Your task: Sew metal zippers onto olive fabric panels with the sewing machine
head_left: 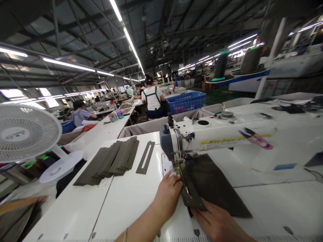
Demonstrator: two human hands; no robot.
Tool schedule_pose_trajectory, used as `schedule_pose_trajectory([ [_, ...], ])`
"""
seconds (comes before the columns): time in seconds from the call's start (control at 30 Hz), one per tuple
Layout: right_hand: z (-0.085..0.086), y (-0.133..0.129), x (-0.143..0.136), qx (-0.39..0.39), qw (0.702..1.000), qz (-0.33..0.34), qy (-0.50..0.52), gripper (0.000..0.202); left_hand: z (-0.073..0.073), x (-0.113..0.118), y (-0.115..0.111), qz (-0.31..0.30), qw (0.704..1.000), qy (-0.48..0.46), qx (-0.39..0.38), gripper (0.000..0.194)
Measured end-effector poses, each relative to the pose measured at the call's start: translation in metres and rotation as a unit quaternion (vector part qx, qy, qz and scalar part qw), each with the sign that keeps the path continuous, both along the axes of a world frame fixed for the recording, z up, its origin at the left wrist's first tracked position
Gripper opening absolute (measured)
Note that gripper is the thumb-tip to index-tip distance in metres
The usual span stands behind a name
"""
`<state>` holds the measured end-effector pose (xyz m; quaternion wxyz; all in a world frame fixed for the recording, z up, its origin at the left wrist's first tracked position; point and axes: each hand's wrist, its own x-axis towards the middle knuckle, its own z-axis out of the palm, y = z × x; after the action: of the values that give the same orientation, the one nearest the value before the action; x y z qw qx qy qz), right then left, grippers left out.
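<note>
One dark strip [193,193] under the sewing machine [222,129], lower center, seems half-stitched, left hand [168,193] resting on it, right hand [217,219] touching its near end, grips unclear, while stacked pieces [108,163] on the counter [131,198], center left, look unsewn.

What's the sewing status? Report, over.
Left hand on slotted strip, right hand at its near end. Far end under sewing head. Snips clear of both hands.

"What's at that sewing machine [214,129]?"
"A left hand [169,191] and a right hand [215,216], both on a dark strip [193,199]."
"And over left?"
"Overlapping dark pieces [111,160], one slotted piece [142,169], a white fan [19,133]."
</note>
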<state>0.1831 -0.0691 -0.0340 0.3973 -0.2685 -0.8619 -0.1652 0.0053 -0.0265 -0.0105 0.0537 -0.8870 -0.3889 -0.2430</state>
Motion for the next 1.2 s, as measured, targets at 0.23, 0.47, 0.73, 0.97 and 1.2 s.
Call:
schedule_pose_trajectory([
  [0.23,-0.006,0.018,-0.002,-0.025,0.999,0.012,0.018,0.037,0.001,-0.002,0.013,0.006,1.0,0.017,0.003,0.013],
  [0.47,-0.009,0.037,-0.006,-0.053,0.998,0.017,0.035,0.037,0.002,0.001,0.021,0.017,1.0,-0.025,0.0,0.012],
  [0.73,-0.002,0.051,-0.008,-0.06,0.997,0.021,0.04,0.037,-0.006,-0.002,0.031,0.041,0.997,-0.037,-0.059,0.014],
  [0.97,0.01,0.051,-0.004,-0.213,0.977,-0.001,0.011,0.019,0.003,-0.002,0.014,0.055,0.99,-0.063,-0.113,0.034],
  [1.2,0.035,0.074,-0.02,-0.368,0.927,-0.069,-0.039,0.019,0.011,0.0,0.003,0.067,0.989,-0.061,-0.115,0.024],
])
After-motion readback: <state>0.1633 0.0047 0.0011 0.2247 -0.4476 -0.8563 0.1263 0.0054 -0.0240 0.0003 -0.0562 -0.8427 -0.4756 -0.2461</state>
